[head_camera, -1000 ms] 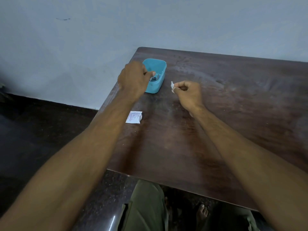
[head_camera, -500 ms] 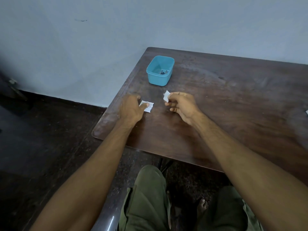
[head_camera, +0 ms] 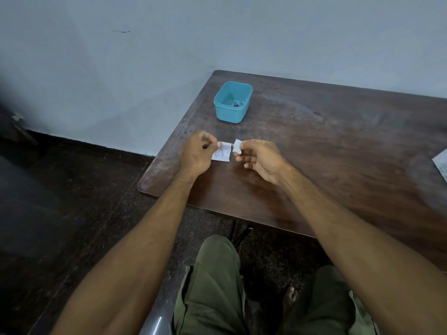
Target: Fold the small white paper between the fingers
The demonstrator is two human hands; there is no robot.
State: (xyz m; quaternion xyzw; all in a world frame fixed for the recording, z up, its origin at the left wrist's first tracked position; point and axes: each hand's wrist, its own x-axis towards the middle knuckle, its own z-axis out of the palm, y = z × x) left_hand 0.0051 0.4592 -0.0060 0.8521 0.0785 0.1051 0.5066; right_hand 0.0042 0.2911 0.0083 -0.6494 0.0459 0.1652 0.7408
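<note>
My left hand (head_camera: 197,153) pinches the left edge of a small white printed packet (head_camera: 222,153) just above the dark wooden table (head_camera: 314,165). Close to its right, my right hand (head_camera: 261,159) pinches a small white scrap (head_camera: 237,146) between thumb and forefinger. The two white pieces are almost touching. Beyond them stands a blue plastic tub (head_camera: 232,102) with a few small dark items on its bottom.
The table's near left corner (head_camera: 142,187) is just left of my left wrist. A white paper (head_camera: 441,163) pokes in at the right edge. A pale wall runs behind the table, with dark floor to the left. My knees in green trousers (head_camera: 212,286) are below the table edge.
My left hand came back from the blue tub, reached the packet on the table and now pinches its edge. My right hand kept its scrap and moved nearer to the packet.
</note>
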